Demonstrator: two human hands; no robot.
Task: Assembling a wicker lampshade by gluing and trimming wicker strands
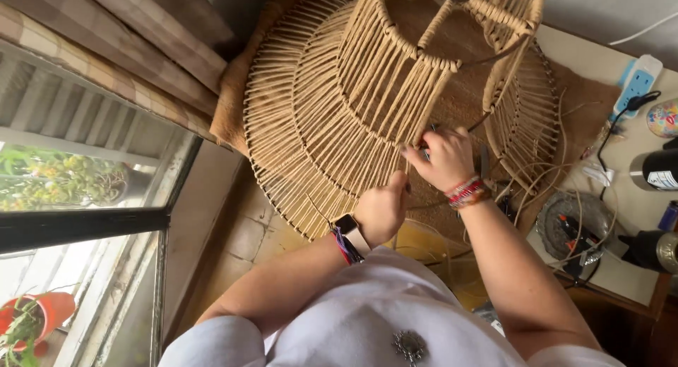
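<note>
Item: woven lampshade frame (395,92), tan cord wound over wire rings, two tiers, lying on a brown mat (586,106) on the table (586,46), directly ahead of both hands and above them in the head view.

Right hand (443,157): fingers curled, pinching cord at the lower edge of the inner tier; touching the frame. It seems to grip a thin strand, though the strand itself is too fine to confirm. Beaded bracelets on the wrist.

Left hand (383,210): clenched into a fist just below and beside the right hand, against the outer tier's rim; what it holds is hidden. Watch with a light band on the wrist.

Nearby: loose cord strands (540,180) trailing right of the frame; round dish (572,222) holding small tools; white power strip (638,83); dark flask (653,171).
</note>
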